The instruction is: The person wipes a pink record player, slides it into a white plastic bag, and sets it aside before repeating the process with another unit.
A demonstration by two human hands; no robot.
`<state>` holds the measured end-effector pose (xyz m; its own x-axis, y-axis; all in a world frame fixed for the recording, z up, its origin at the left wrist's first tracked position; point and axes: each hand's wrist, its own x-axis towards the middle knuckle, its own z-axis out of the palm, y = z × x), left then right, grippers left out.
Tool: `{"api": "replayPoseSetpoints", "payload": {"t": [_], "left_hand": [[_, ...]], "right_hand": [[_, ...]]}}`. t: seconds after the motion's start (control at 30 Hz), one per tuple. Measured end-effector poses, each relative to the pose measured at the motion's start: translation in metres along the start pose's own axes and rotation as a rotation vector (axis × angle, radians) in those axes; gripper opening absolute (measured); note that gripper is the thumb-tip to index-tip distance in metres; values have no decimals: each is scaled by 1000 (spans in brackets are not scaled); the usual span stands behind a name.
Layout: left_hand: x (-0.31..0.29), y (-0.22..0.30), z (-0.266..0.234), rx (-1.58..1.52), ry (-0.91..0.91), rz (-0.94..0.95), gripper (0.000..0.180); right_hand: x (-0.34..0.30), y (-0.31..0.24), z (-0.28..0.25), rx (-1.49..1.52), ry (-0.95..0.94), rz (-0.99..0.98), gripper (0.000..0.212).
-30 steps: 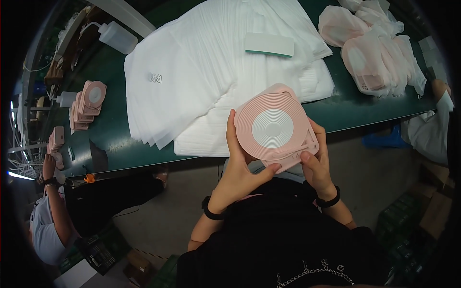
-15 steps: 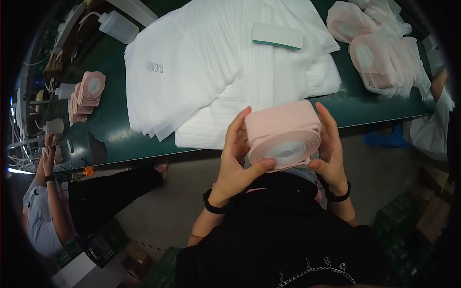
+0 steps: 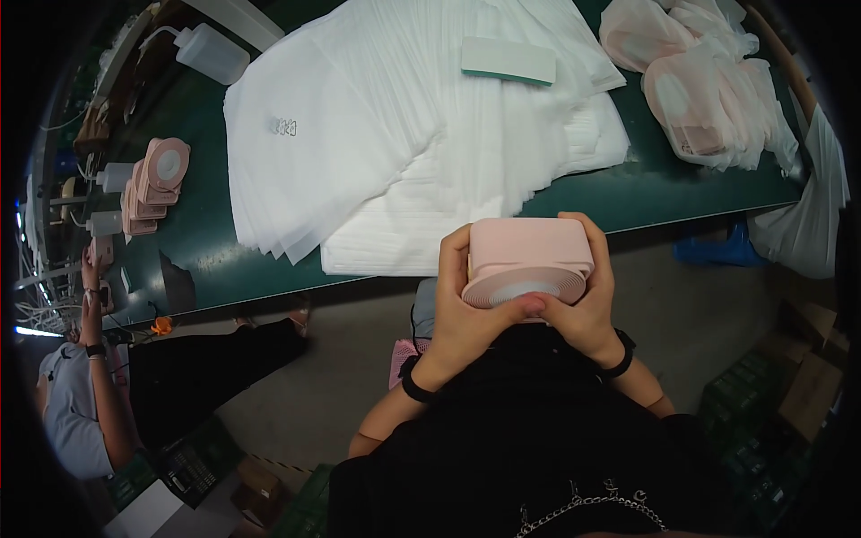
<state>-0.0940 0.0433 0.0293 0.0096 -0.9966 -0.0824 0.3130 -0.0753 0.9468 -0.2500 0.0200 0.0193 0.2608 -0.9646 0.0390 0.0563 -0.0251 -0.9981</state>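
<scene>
Between both palms, just in front of the table's near edge, I hold a pink boxy device [image 3: 531, 242] with rounded corners and a round ringed disc on its near face. My left hand [image 3: 471, 314] wraps its left side, and my right hand [image 3: 587, 300] wraps its right side. Both thumbs meet over the pale centre of the disc, partly covering it. Beyond my hands, a fanned pile of thin white sleeves or sheets [image 3: 359, 117] covers much of the green table [image 3: 215, 238]. On that pile rests a flat white block with a green underside [image 3: 508, 61].
Several pink devices [image 3: 166, 170] lean in a row at the left, near a white squeeze bottle [image 3: 213, 54]. Wrapped pink devices [image 3: 686, 99] lie at the far right. Another person [image 3: 81, 403] works at the left. A blue stool [image 3: 722, 247] and cardboard boxes [image 3: 812, 394] sit at the right.
The device has come slightly down toward me and tilted, so its ringed face shows less. My thumbs have slid together over the disc's centre.
</scene>
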Motion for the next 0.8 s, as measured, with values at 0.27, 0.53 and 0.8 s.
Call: {"api": "replayPoseSetpoints", "payload": {"t": [0.27, 0.53, 0.8], "left_hand": [[7, -7, -21, -92, 124, -28, 72], [15, 6, -24, -341, 214, -24, 57], [15, -2, -18, -342, 133, -102, 59]], "right_hand": [[28, -27, -7, 220, -255, 132, 97], [9, -10, -14, 289, -270, 147, 102], [3, -5, -10, 144, -141, 146, 101]]}}
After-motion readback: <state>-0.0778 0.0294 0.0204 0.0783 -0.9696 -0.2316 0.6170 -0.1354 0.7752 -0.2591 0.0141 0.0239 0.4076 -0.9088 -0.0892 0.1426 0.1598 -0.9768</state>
